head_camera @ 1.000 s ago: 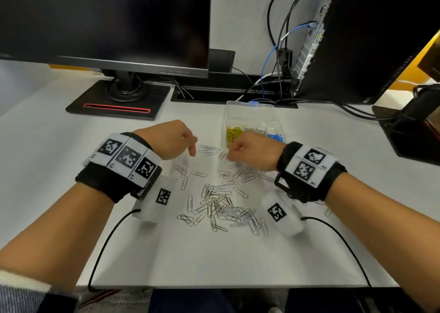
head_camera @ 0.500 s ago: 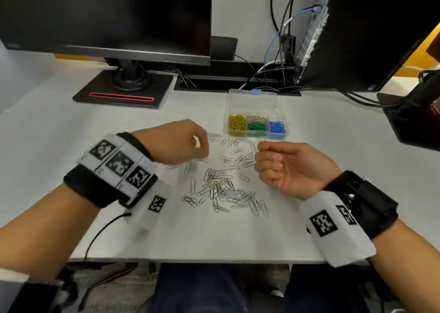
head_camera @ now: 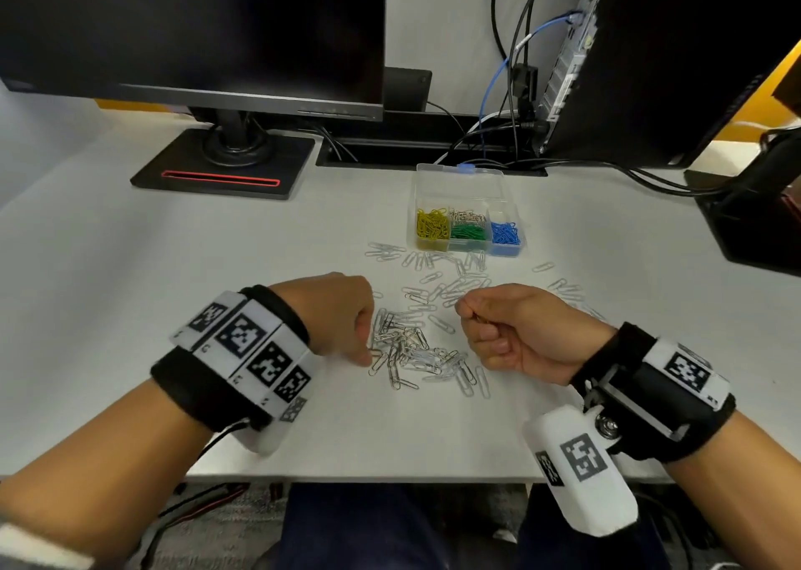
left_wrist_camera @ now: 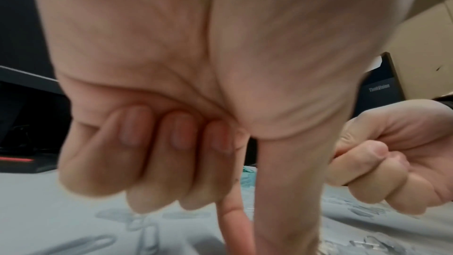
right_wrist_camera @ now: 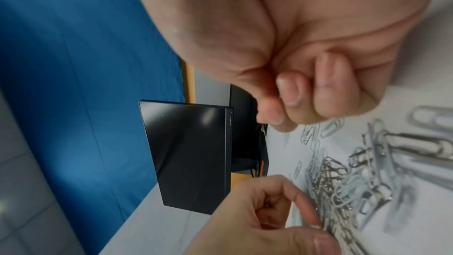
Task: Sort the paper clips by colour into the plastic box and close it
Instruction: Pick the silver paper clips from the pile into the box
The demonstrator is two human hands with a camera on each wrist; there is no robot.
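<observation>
The silver paper clips [head_camera: 411,348] are what's left on the desk [head_camera: 130,288], a tangled heap right in front of the person with a looser scatter trailing away toward the plastic box [head_camera: 466,227]. The heap sits between the two hands, and its long axis runs roughly toward the box. The left hand [head_camera: 333,314] is nearer, touching the heap's left edge: three fingers are curled into the palm while index finger and thumb reach down to the clips, probably pinching one, though I can't see it for sure. The right hand [head_camera: 516,331] is turned palm up just right of the heap, fingers curled closed around what looks like a small bunch of clips, only a glint shows. The box stands beyond the scatter, lid open: yellow clips in the left compartment, green in the middle with some silver behind it, blue on the right. I'd guess the silver goes into that back middle slot.
</observation>
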